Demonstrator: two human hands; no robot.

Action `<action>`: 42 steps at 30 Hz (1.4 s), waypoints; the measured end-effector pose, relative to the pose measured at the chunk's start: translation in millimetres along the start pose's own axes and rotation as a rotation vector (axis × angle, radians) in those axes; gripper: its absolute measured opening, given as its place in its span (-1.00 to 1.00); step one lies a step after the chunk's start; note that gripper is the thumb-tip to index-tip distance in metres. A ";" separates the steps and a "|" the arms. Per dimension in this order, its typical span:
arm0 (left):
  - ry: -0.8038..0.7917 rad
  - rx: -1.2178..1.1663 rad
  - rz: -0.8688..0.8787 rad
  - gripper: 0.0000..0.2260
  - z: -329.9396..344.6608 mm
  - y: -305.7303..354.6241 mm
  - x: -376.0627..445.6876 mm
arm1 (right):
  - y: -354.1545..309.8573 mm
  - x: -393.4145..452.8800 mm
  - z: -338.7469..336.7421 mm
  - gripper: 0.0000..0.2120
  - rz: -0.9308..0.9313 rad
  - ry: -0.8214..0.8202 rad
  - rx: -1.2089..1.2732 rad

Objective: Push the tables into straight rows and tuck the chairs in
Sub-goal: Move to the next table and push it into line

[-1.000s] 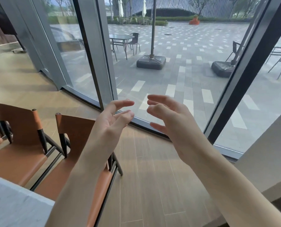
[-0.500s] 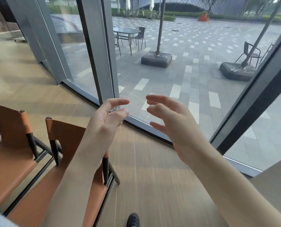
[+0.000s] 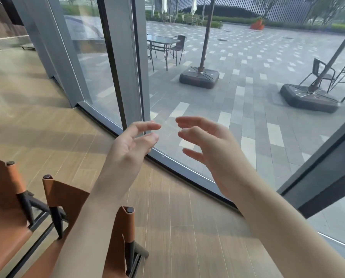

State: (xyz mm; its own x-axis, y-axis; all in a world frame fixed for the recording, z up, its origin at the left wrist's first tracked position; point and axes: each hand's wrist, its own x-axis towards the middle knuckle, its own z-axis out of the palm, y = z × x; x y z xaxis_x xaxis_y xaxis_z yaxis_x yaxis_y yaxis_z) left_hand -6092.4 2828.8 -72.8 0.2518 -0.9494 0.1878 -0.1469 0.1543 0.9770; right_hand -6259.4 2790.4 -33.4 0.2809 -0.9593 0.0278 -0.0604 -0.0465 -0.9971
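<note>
Risk, as I judge it: both hands are raised toward the window (image 3: 187, 81) and away from the chairs, so a blind reach down could catch a backrest post or shove the near chair (image 3: 71, 199) askew. Left hand (image 3: 127, 145): lifted, fingers loosely spread, holding nothing. Right hand (image 3: 209, 141): lifted opposite it, fingers relaxed, empty, apart from the left. Chairs: near chair under my left forearm, second chair (image 3: 5, 189) beside it at lower left. No table in view; possibly below frame.
</note>
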 end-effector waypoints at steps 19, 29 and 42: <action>0.109 0.057 0.028 -0.78 -8.7 -28.8 146.6 | 11.2 172.8 10.5 -0.77 -0.051 -0.145 0.002; 0.277 0.004 0.054 -0.83 14.6 -30.5 257.8 | 2.2 304.5 -20.6 -0.77 -0.068 -0.286 0.004; 0.381 0.095 0.029 -0.78 34.1 -37.5 342.6 | 5.8 423.4 -31.7 -0.78 -0.118 -0.413 0.054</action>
State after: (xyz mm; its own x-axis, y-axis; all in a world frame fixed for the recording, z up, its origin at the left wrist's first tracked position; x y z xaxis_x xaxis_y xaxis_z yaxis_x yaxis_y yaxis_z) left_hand -6033.3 2488.4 -48.5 0.5807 -0.7725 0.2570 -0.2432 0.1367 0.9603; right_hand -6171.2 2375.1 -25.1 0.6432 -0.7559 0.1221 0.0420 -0.1243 -0.9913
